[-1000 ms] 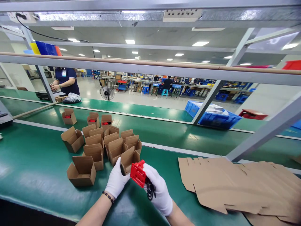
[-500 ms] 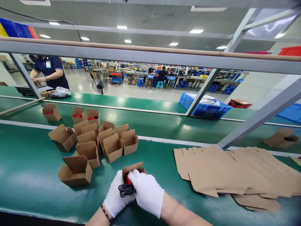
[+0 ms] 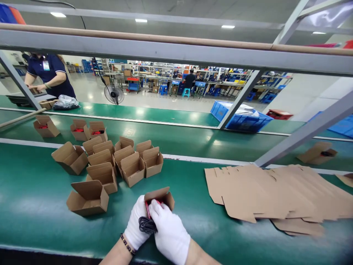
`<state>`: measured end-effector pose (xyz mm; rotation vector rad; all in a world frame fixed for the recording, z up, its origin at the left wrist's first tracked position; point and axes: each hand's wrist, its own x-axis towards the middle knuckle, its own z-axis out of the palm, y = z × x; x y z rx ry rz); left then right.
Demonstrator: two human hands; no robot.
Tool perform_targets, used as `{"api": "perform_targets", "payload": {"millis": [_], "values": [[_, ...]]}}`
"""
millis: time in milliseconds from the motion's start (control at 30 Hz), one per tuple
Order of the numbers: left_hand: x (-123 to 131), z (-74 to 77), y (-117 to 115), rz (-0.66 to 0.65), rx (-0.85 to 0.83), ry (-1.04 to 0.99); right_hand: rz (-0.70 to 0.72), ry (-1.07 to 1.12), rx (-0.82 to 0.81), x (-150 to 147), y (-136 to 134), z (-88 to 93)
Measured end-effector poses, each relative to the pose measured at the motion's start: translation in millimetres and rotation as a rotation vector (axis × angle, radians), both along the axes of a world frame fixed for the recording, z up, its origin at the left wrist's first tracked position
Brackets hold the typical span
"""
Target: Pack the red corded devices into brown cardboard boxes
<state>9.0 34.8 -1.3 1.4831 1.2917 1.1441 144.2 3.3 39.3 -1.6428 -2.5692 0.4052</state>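
Listener: Hands, where are they, and what is in them?

Describer: Two white-gloved hands meet at a small box (image 3: pixel 162 197) of brown card, standing open on a green desk (image 3: pixel 193 209). The left hand (image 3: pixel 138 225) has its grip curled round the box's left wall, holding it. The right hand (image 3: pixel 169 232) comes in from the box's near right, with its fingers laid almost straight over a red part (image 3: pixel 151 207) in the box mouth. Its thumb is hidden underneath, so I cannot tell whether that grip is closed.

Listener: How does the red part lie?

Describer: It is on edge with only a sliver showing. Its long side runs from the box's near rim towards the raised flap at the far rim. A coiled black cord (image 3: pixel 147 224) hangs out on the near side of the box, wedged between both palms. The right hand is nearer the red part, and the left touches only card and cord.

Listener: Anything else around the box?

Describer: To its far left is a huddle of open boxes (image 3: pixel 110 162). To its right are flat blanks (image 3: pixel 275 195) in a loose stack. Far beyond it on the left is a person (image 3: pixel 49 71) in dark blue, and far beyond on the right a blue crate (image 3: pixel 242 119).
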Motion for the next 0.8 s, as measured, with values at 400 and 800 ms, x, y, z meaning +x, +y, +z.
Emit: {"api": "perform_targets", "payload": {"millis": [400,800], "values": [[-7.8,17.1,-21.7,0.092,-0.046,0.141,-0.008,0.388,0.723,35.5,-18.0,-39.0],[-14.3,45.2,-51.3,0.030,-0.309,0.134,0.362,0.346,0.449,20.5,-23.9,-23.2]]}}
